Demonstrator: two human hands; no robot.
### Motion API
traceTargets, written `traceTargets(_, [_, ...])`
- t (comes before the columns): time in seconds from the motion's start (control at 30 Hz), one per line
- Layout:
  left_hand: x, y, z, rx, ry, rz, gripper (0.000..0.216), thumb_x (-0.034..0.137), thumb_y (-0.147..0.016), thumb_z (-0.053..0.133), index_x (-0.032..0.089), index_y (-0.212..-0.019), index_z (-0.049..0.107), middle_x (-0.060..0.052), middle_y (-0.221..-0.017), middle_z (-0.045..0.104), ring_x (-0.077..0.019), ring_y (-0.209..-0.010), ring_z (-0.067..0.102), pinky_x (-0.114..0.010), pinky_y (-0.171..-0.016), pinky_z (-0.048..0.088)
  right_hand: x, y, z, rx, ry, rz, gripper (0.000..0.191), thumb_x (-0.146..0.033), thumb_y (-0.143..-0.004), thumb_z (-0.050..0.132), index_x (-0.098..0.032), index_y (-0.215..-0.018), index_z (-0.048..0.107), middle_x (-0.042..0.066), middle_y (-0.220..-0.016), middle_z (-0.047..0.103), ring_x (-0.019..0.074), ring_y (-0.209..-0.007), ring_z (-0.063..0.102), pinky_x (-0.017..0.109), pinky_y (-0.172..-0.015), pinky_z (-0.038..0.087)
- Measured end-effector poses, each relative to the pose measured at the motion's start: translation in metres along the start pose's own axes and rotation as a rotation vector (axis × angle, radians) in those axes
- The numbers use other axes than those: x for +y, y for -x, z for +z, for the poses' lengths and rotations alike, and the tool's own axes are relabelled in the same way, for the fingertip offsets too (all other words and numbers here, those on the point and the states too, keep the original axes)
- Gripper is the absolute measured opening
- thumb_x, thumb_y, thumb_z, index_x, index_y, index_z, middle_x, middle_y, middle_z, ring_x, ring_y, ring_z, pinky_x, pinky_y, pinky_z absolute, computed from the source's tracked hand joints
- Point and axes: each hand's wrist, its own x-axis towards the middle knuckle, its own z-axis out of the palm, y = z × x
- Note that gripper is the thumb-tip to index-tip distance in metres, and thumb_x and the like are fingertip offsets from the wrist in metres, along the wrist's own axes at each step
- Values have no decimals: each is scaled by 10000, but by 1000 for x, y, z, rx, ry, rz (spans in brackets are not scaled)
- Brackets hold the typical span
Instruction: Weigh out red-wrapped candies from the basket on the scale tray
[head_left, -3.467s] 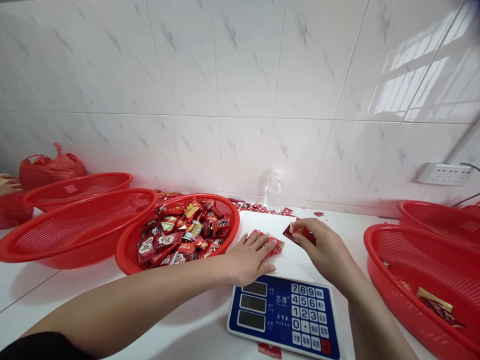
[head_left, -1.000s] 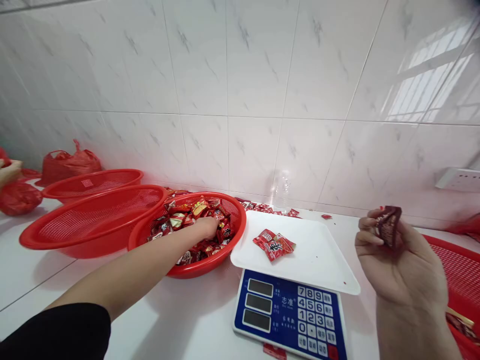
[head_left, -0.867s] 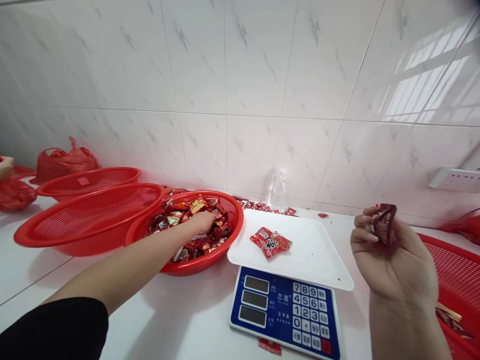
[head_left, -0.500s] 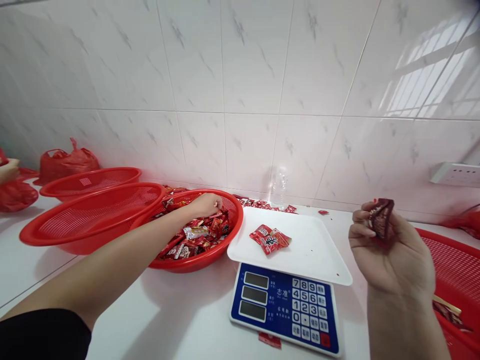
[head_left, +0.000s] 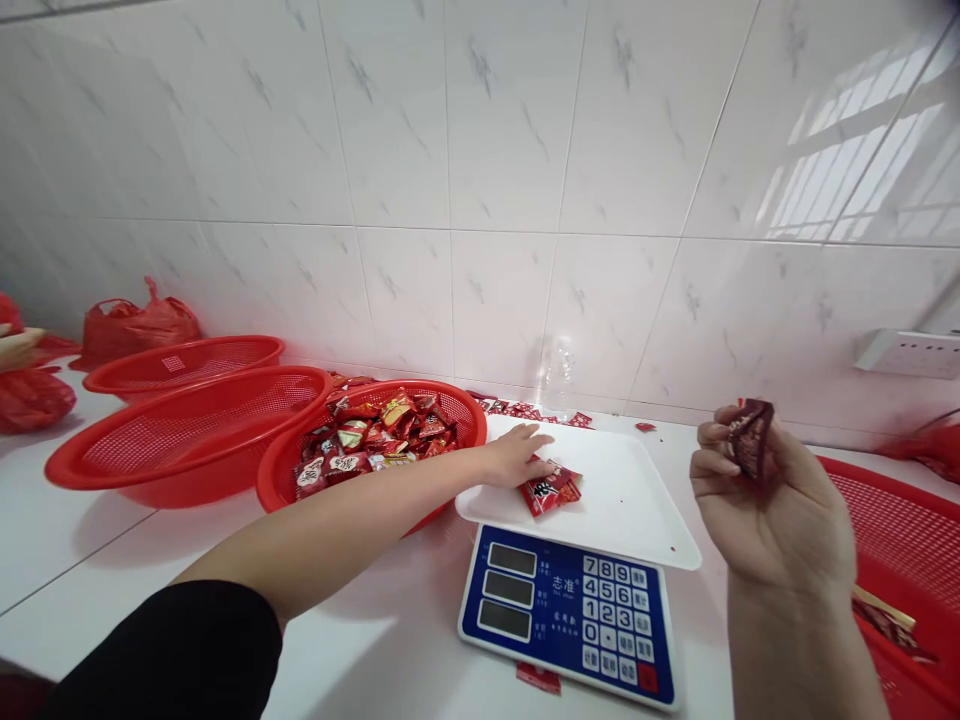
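My left hand (head_left: 516, 455) is over the left side of the white tray (head_left: 637, 490) on the scale, its fingers apart and touching red snack packets (head_left: 551, 492) that lie there. It partly covers them. Held up at the right, my right hand (head_left: 780, 500) has its fingers closed round a dark red snack packet (head_left: 751, 440). Beneath the tray, the blue scale (head_left: 566, 615) shows its keypad and dark displays. A red basket (head_left: 274, 480) filled with mixed wrapped snacks (head_left: 386, 425) stands left of the tray, behind my left forearm.
Two more red baskets (head_left: 187, 435) stand at the left, near a tied red plastic bag (head_left: 139, 325). Another person's hand (head_left: 21, 348) shows at the far left edge. A clear bottle (head_left: 559, 375) stands by the wall. Another red basket (head_left: 889, 520) is at the right.
My left hand has moved right, out of the snack basket and onto the packets on the tray. My right hand still holds its packet, almost in the same place.
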Motion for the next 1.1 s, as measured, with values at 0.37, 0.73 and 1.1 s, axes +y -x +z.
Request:
traceTargets(0.37, [-73,29,-75,8,-359,-403,284,279,-829,404,149,-879,652,-67,-816,681,-202,-759,618,-268,-676,448,-4,0,2,1,6,-22,216,-103,-700,600,-135,-913,596,30,-899,526,84,-679,529,110,-401,433])
traceTargets(0.73, [-129,64,-48,-122,-508,-657,594,400,-703,615,160,-1239,528,-221,-1295,490,-372,-1084,534,-415,-858,434,2,2,5,17,32,-10,222,-95,-674,616,-149,-889,600,31,-882,518,84,-657,530,108,-387,428])
traceTargets(1.1, [-138,51,-47,-128,-439,-648,531,258,-600,683,165,-1117,608,-179,-1104,640,-344,-1006,583,-388,-840,438,-1,3,5,17,43,-26,249,-92,-671,613,-149,-913,601,32,-887,519,86,-665,529,108,-399,426])
